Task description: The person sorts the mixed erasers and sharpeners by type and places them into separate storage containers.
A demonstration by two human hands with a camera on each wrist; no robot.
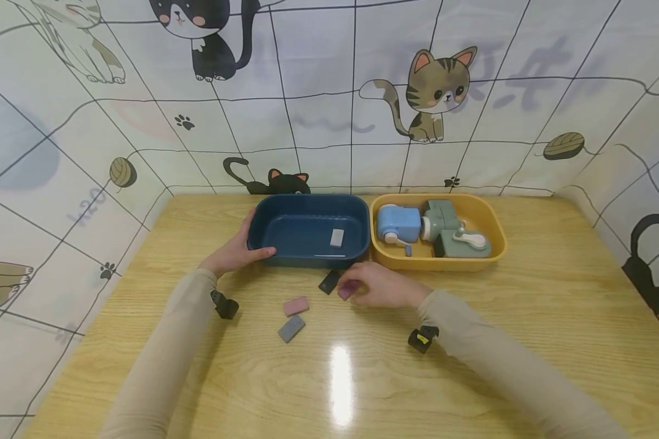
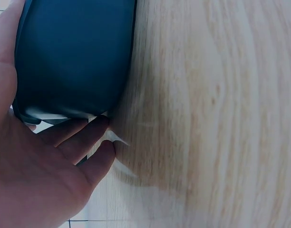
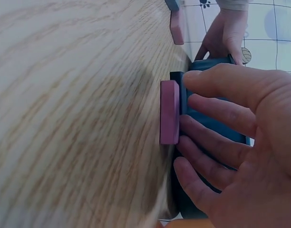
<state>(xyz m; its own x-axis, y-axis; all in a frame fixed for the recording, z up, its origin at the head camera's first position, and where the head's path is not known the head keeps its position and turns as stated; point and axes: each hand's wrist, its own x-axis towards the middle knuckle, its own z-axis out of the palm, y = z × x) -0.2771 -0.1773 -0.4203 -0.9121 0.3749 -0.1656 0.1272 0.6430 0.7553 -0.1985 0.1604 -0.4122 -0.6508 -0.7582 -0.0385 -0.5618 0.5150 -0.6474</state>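
Wood-grain counter [image 1: 241, 378] is carrying it all. Navy bin [image 1: 302, 235] sitting between the hands, left hand [image 1: 236, 250] holding its end. Yellow bin [image 1: 439, 263] sitting beyond right hand [image 1: 381, 285]. Black block [image 1: 327, 283] lying just left of right hand; pink block [image 1: 296, 306], grey block [image 1: 291, 328] lying farther left. Purple block [image 1: 348, 290] at right fingertips, counter contact unclear.

White, grid-lined walls [image 1: 318, 61] with cartoon cats [image 1: 442, 91] rise beyond the wood-grain counter [image 1: 532, 341], whose surface reflects bright light [image 1: 341, 387].

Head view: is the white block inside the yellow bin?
No, the white block lies in the dark blue bin.
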